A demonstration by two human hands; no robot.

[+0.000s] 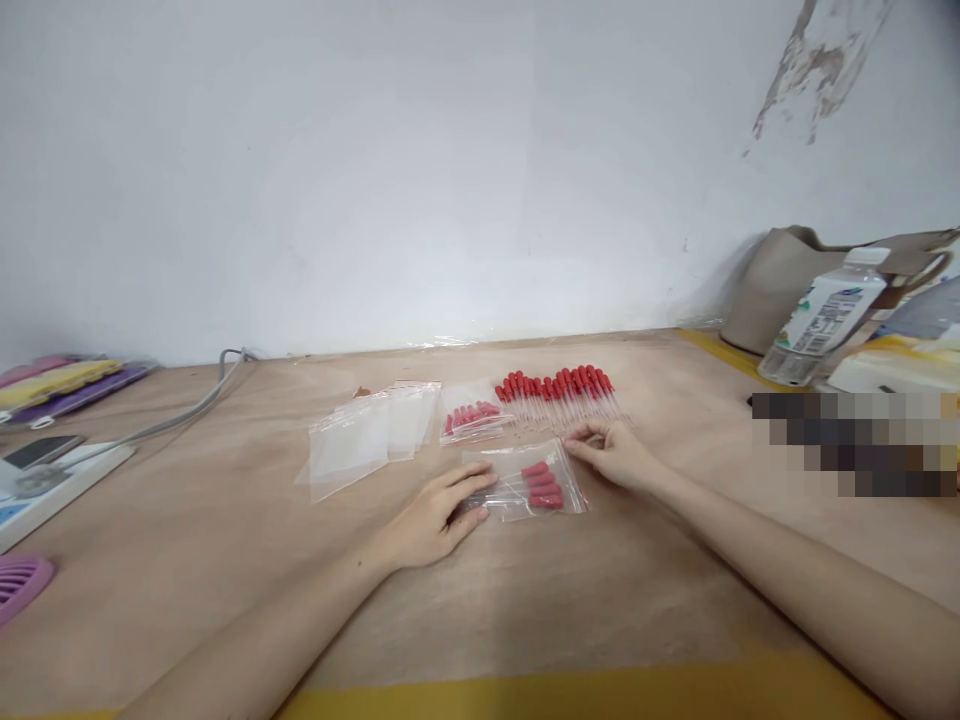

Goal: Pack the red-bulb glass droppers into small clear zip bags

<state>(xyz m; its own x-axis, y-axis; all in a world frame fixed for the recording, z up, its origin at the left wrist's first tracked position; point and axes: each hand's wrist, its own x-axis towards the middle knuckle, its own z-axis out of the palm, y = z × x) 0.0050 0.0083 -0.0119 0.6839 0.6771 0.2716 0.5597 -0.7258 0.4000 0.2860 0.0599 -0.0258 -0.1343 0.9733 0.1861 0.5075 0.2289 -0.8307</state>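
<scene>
A clear zip bag (510,490) lies flat on the table, with several red-bulbed droppers (544,486) inside, their bulbs towards the bag's right end. My left hand (439,512) rests on the bag's left end, its fingers apart and stretched out. At the bag's upper right corner, the fingertips of my right hand (611,452) are pinched together on the plastic edge. Just behind is a second zip bag (472,412) with several red-bulbed droppers in it. Loose droppers (559,385) lie side by side in a row beyond my right hand, bulbs pointing to the wall.
Flat clear bags (352,450) overlap left of the filled ones. At the left are a power strip (75,490) with a grey cable (187,412), a dark phone-like object (43,452) and coloured plastic pieces (75,385). A bottle (825,315) and a beige bag (769,280) stand at right.
</scene>
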